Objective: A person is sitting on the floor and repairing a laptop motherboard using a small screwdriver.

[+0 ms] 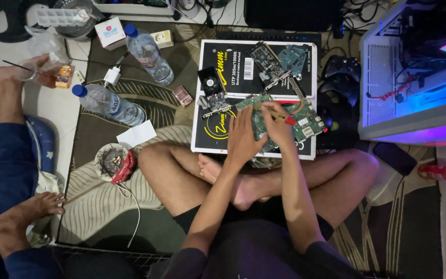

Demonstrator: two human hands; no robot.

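I sit cross-legged on a patterned rug. A green circuit board lies on a black flat box in front of my knees. My left hand rests flat on the board's left part, holding it down. My right hand is closed around a small tool with a red handle, its tip on the board. Further circuit boards and a small fan card lie on the far half of the box.
Two plastic water bottles lie left of the box, near a white charger and an ashtray. An open, lit computer case stands at right with game controllers. Another person's legs are at left.
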